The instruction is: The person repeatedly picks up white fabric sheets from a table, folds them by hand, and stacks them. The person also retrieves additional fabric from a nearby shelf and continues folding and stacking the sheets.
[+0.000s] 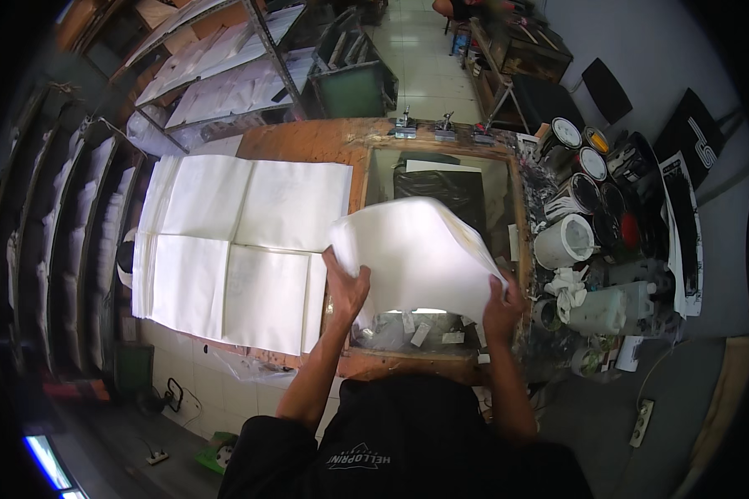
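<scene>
A thick stack of white paper sheets [416,258] is held up between my two hands, bowed in the middle, above the glass panel [383,339] of the wooden table. My left hand [346,287] is closed on the stack's left edge, thumb on the near face. On the opposite edge my right hand [503,306] grips the sheets near their lower right corner. Left of the held stack, piles of white paper [283,204] lie side by side on the table, close to my left hand. A black sheet [441,190] shows behind the held stack.
Metal hinge clamps [444,125] line the table's far edge. Paint cans [591,164], a white bucket [564,239] and a translucent jug [620,308] crowd the right side. Shelves of paper [225,96] stand at the back left, a rack [75,216] at far left.
</scene>
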